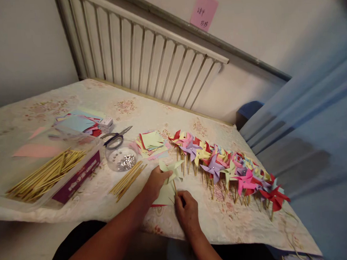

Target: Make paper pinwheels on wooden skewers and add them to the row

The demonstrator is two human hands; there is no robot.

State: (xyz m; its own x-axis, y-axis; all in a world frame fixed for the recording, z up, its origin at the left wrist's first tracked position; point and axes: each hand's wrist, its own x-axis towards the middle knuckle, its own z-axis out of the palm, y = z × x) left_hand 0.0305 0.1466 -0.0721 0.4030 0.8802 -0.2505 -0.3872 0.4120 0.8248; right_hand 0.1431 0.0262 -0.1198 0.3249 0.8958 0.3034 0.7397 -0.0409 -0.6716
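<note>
A pale green paper pinwheel on a thin wooden stick is between my hands, above the front of the table. My left hand pinches the edge of its folded paper. My right hand is closed around the lower part of the stick. Beneath the pinwheel lie pale green paper sheets with a red edge showing under them. To the left, several loose wooden sticks lie side by side. A stack of coloured paper squares sits just beyond my hands.
Many finished-looking pinwheels crowd the right side. A round clear dish holds small shiny metal pieces, with scissors against it. A plastic box of sticks stands left, and more coloured paper lies behind it. A radiator lines the back.
</note>
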